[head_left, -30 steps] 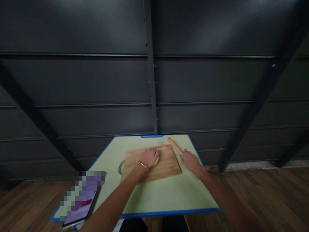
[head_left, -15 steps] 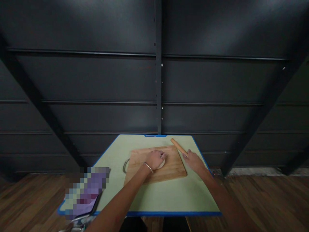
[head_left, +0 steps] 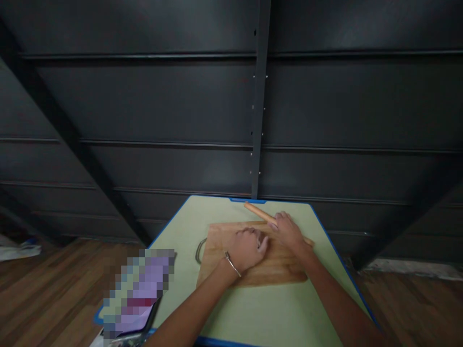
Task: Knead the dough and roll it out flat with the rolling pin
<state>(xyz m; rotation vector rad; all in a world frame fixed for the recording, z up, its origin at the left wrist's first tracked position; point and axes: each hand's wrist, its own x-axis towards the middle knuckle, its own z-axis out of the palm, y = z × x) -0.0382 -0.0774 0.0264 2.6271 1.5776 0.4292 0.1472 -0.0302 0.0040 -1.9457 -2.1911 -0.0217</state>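
Right hand (head_left: 287,229) closes firmly around one wooden rolling pin (head_left: 258,212), its longer free end pointing away and leftward. Left hand (head_left: 249,246), just left of that grip, curls over one wooden cutting board (head_left: 285,267); whether it holds anything cannot be told. Work appears under way; amounts done and left are undeterminable. Beneath both: one green tabletop (head_left: 264,313)

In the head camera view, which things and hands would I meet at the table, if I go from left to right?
Tablet → metal handle → left hand → right hand. The cutting board and the rolling pin overlap with the hands, so they are left out.
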